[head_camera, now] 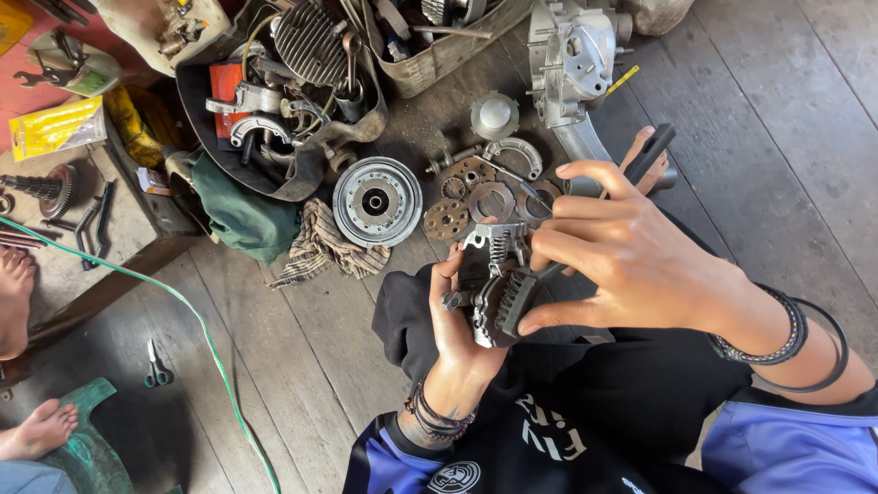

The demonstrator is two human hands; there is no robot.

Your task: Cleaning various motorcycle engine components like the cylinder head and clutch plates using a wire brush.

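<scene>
My left hand (460, 334) grips a small metal clutch assembly (498, 288) with springs and dark ribbed plates, held over my lap. My right hand (626, 252) holds a thin screwdriver (640, 165) with a black handle; its shaft runs under my fingers down to the assembly. On the wooden floor just beyond lie several round clutch discs (471, 201) and a silver grooved drum (377, 201).
A checked rag (320, 247) and green cloth (240, 215) lie left of the drum. A black tray of engine parts (283, 101) and an engine casing (572, 59) sit farther off. Another person's bare feet (23, 366) are at left, beside scissors (157, 366) and a green cable (206, 338).
</scene>
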